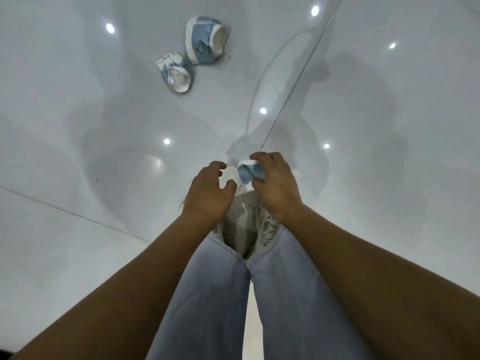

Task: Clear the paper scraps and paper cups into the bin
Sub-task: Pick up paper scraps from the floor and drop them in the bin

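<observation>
The right hand (275, 183) grips a crumpled blue-and-white paper cup (250, 172) between fingers and thumb, low above the glossy white tiled floor (78, 126). The left hand (207, 193) hovers open just beside it. Two more crushed blue-and-white paper cups (206, 40) lie well apart, farther ahead.

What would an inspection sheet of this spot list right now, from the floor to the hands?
Surface: glossy white tiled floor, ceiling lights reflected in it.
Job's things: two crushed blue-and-white paper cups lie on the floor, far from the hands; a third cup is in the right hand.
Clutter: nothing seen.
Hands: right hand closed on the third cup; left hand open, empty, beside it.
Cables: nothing seen; only a thin tile seam.
Surroundings: the person's light trousers and shoes; no bin in view.
</observation>
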A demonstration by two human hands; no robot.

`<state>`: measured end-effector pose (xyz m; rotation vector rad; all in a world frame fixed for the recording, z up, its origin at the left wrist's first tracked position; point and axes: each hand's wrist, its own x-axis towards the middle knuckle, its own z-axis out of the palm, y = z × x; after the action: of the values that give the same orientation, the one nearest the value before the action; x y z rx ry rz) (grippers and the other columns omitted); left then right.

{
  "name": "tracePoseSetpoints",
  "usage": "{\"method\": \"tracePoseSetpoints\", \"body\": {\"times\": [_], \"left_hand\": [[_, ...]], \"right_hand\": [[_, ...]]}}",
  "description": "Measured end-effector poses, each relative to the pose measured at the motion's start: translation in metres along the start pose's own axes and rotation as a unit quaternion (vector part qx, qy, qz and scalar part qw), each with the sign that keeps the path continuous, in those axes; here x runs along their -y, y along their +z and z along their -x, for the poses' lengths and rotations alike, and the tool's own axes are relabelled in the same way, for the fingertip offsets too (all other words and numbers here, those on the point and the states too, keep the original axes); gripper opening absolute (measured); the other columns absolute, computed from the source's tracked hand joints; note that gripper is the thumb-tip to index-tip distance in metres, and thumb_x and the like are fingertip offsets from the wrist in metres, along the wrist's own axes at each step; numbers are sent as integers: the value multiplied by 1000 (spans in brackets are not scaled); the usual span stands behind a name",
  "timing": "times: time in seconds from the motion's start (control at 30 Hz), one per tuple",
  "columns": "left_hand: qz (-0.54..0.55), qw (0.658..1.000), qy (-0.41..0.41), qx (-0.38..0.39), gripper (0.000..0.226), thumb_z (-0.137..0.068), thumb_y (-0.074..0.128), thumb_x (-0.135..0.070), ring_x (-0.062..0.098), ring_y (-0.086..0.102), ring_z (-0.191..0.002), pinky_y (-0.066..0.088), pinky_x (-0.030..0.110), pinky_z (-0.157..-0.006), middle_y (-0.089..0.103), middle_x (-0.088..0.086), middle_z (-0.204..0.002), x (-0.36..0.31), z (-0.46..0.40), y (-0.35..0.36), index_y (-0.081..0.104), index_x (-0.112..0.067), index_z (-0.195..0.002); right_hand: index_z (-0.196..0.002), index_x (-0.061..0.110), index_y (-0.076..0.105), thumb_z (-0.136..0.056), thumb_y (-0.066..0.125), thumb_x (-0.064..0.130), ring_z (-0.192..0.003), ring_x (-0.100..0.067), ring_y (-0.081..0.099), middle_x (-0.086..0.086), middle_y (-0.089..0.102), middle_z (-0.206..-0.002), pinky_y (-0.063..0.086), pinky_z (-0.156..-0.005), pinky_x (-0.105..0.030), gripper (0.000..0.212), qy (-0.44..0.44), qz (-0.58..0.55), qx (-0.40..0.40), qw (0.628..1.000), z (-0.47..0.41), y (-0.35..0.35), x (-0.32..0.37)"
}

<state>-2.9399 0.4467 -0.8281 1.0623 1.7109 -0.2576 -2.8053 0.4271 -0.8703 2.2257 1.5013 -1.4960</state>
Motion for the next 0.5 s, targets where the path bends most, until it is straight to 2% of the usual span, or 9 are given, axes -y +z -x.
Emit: {"method": "tracePoseSetpoints", "body": {"times": [0.13, 0.23, 0.4, 0.5], "left_hand": [[18, 1000, -4, 17, 47, -94, 55, -25, 19, 47, -125, 36, 24, -96, 49, 4, -138, -20, 38, -39, 40, -19, -138], [12, 999, 15, 32, 43, -92, 54, -16, 18, 52, -116, 32, 13, -82, 54, 7, -131, -37, 71, -76, 45, -14, -135], [40, 997, 55, 20, 30, -91, 51, -6, 12, 56, -91, 38, 10, -69, 64, 5, -113, -68, 127, -143, 58, -14, -120], [50, 995, 83, -15, 30, -90, 49, -1, 16, 59, -94, 43, 19, -80, 66, 5, -108, -81, 158, -184, 61, -13, -115]], "right_hand": [[-132, 21, 51, -91, 60, 10, -118, -23, 51, -3, 50, -132, 48, -98, -37, 44, -51, -22, 36, 998, 50, -26, 50], [-134, 20, 49, -90, 60, 8, -118, -22, 52, -3, 51, -131, 47, -98, -36, 47, -65, -25, 45, 997, 83, -55, 92], [-138, 15, 44, -91, 58, 7, -120, -20, 52, -5, 52, -132, 40, -101, -26, 50, -81, -39, 52, 995, 124, -107, 166], [-142, 16, 38, -90, 58, 6, -120, -21, 52, -5, 50, -133, 43, -100, -31, 57, -96, -15, 76, 992, 143, -136, 211]]}}
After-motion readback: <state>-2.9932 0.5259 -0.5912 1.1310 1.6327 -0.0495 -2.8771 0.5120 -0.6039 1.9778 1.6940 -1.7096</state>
